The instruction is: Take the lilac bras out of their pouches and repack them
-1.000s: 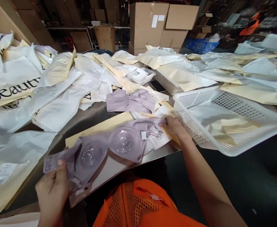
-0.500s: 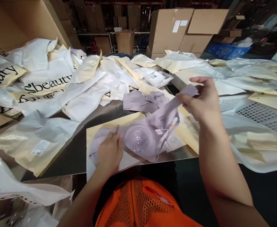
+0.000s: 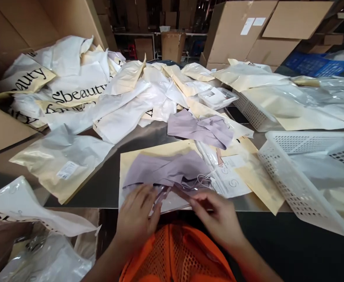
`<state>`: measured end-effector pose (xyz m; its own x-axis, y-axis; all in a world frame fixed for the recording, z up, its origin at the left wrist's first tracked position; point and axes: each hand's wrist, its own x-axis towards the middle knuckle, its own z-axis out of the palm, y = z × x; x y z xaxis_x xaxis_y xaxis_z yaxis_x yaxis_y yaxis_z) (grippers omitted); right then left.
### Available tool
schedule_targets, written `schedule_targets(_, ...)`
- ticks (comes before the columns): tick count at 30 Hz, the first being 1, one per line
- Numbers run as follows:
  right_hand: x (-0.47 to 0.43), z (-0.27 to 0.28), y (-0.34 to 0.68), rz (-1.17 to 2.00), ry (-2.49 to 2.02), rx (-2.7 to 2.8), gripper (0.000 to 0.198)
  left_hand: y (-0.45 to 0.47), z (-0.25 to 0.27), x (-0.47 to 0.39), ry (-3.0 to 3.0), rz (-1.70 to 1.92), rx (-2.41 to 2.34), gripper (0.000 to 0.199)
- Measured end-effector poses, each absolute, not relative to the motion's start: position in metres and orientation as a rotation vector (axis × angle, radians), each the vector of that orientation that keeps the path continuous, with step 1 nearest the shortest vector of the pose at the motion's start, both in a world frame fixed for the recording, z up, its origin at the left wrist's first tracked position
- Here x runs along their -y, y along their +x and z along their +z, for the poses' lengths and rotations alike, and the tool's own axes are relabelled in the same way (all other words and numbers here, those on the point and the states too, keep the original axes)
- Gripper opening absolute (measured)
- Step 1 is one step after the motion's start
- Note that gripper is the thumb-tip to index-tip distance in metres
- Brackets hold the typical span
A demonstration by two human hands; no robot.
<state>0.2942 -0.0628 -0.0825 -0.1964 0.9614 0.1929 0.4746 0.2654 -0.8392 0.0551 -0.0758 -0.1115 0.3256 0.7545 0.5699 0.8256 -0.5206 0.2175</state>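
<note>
A lilac bra [image 3: 162, 169] lies folded over with its straps toward me, on a cream-and-white mailer bag [image 3: 127, 162] at the table's front edge. My left hand [image 3: 139, 211] is curled over the bra's near left edge, its fingertips partly hidden by the fabric. At the near right edge, my right hand [image 3: 215, 215] pinches a thin strap between thumb and fingers. White cords and a clear printed bag [image 3: 233, 182] lie just right of the bra. Behind it rests a second folded lilac garment [image 3: 195, 129].
Mailer bags [image 3: 80, 86] are heaped at the left in a large carton [image 3: 72, 17]. A labelled mailer [image 3: 66, 166] lies left of my work. To the right stands a white perforated basket [image 3: 295, 192]. A dark phone-like object [image 3: 236, 115] sits near another basket [image 3: 249, 109].
My right hand has come down and inward from the raised bra band to the front edge. The bra now lies folded over, cups covered. The whole view has shifted right.
</note>
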Motion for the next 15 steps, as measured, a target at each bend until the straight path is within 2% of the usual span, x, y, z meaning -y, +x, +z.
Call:
schedule_targets(1, 0.068, -0.098, 0.286, 0.601, -1.278, 1.894, 0.012, 0.051, -0.107, 0.069, -2.466, -0.94, 1.505, 0.029)
schedule_targets(2, 0.07, -0.112, 0.275, 0.373, -1.218, 1.992, 0.018, 0.049, -0.102, 0.062, -2.476, -0.947, 1.52, 0.029)
schedule_targets(4, 0.06, -0.129, 0.251, 0.05, -1.116, 2.212, 0.038, 0.05, -0.09, 0.05, -2.483, -1.053, 1.5, 0.028)
schedule_targets(7, 0.023, -0.13, 0.222, -0.083, -1.215, 2.498, 0.053, 0.054, -0.074, 0.047, -2.422, -1.256, 1.451, 0.032)
schedule_targets(9, -0.005, -0.119, 0.218, 0.086, -1.34, 2.6, 0.055, 0.049, -0.067, 0.055, -2.36, -1.359, 1.477, 0.034)
schedule_targets(12, -0.039, -0.092, 0.237, 0.539, -1.328, 2.426, 0.056, 0.028, -0.066, 0.074, -2.215, -1.485, 1.622, 0.032)
schedule_targets(15, -0.065, -0.066, 0.271, 1.0, -1.183, 1.847, 0.031, -0.002, -0.082, 0.086, -2.046, -1.597, 1.973, 0.023)
